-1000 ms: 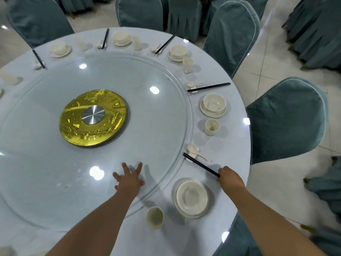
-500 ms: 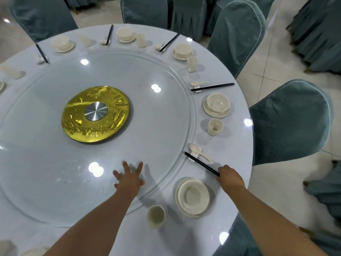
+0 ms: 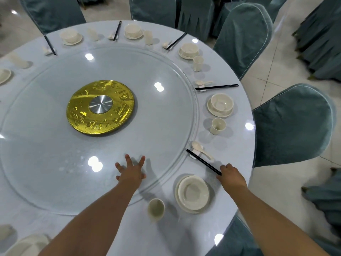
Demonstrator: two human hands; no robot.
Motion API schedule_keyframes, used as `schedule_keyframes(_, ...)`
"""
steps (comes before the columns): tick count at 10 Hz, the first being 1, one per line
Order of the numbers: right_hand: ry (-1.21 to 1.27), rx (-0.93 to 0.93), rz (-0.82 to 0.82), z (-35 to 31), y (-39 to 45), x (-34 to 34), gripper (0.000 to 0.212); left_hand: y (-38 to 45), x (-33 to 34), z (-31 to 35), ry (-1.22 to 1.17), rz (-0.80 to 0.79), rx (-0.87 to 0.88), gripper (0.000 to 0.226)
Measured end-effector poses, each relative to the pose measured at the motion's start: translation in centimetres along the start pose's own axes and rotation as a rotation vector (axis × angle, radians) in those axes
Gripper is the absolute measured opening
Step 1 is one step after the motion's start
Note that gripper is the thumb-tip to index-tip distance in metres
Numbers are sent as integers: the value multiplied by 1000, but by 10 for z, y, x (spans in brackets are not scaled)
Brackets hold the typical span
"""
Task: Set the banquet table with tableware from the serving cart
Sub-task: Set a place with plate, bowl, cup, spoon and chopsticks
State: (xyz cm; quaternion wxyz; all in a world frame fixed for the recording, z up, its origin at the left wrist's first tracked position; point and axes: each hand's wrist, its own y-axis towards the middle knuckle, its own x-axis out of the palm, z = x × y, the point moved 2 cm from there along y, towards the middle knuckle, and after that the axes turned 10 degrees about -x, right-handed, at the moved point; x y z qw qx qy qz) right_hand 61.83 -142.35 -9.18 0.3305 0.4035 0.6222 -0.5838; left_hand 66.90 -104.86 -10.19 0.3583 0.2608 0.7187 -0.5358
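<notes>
Cream dishes, lower left: we see a plate [image 3: 27, 244] cut off by the frame's bottom edge, blurred.
Far-left setting: a plate [image 3: 4, 75] at the left edge is half out of frame.
Left hand: our left hand [image 3: 131, 172] lies flat on the glass turntable [image 3: 55, 163], fingers spread and straight, holding nothing.
Cup: a cream cup [image 3: 156, 209] stands just below the turntable's rim, lower centre.
Plate stack: the plates [image 3: 192, 194] sit right of the cup.
Right hand: our right hand [image 3: 231, 177] pinches the near end of the black chopsticks [image 3: 203, 161]; the fingertips are hidden beneath it.
Chopstick tips: they rest on a small rest [image 3: 193, 156] beside a spoon [image 3: 200, 149].
</notes>
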Motion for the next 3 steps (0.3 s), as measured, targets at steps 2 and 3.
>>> schedule_keyframes(2, 4, -17, 12, -20, -18, -16, 26, -13, -19, -8, -23, -67, 49, 71)
schedule_keyframes(3, 3, -41, 9, -37, -28, -20, 29, -23, -17, -24, 78, 17, 198, 62)
